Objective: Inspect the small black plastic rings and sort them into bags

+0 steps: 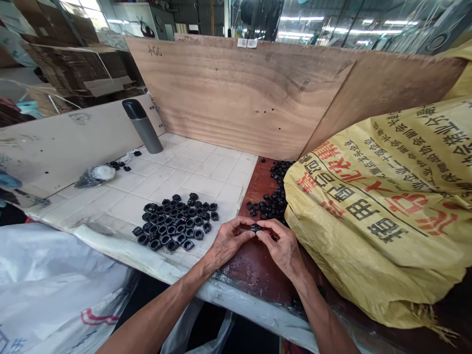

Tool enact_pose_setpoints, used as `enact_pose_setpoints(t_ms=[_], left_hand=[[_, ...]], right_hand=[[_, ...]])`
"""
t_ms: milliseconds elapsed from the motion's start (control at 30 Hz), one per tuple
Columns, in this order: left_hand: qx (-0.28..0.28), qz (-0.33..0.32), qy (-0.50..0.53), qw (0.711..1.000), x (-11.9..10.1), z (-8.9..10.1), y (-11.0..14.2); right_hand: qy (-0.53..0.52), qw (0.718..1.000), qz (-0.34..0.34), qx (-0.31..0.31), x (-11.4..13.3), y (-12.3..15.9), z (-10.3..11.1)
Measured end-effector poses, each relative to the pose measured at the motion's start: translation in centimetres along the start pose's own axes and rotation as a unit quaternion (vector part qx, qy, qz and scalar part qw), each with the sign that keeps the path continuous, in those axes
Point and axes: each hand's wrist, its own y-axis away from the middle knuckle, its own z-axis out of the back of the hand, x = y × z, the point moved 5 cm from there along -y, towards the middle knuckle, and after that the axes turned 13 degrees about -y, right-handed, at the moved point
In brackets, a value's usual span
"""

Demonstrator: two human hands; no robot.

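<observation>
Pinching one black ring-shaped fitting (255, 227) between my left hand (230, 241) and right hand (280, 247).
Fingertips grip it closed, over worn reddish wood (250, 268), beside matte black rings (173, 221) on white tile (206, 169).

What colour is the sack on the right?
The sack is yellow with red and black characters; best in the head view.
</observation>
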Motion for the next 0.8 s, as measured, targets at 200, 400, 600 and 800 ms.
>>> enact_pose_setpoints(t_ms=[200,400,600,800], left_hand=[[0.0,-0.012,0.002,1.0,-0.2,0.0,0.0],[0.001,-0.031,-0.006,0.999,-0.4,0.0,0.0],[0.004,-0.023,0.03,0.999,-0.4,0.0,0.0],[-0.004,-0.037,0.025,0.999,-0.7,0.1,0.2]], right_hand=[[-0.048,0.996,-0.062,-0.033,-1.2,0.3,0.3],[-0.126,0.986,-0.098,-0.038,-0.5,0.3,0.4],[-0.222,0.964,-0.126,-0.071,-1.1,0.3,0.9],[-0.098,0.993,-0.051,-0.047,-0.3,0.2,0.6]])
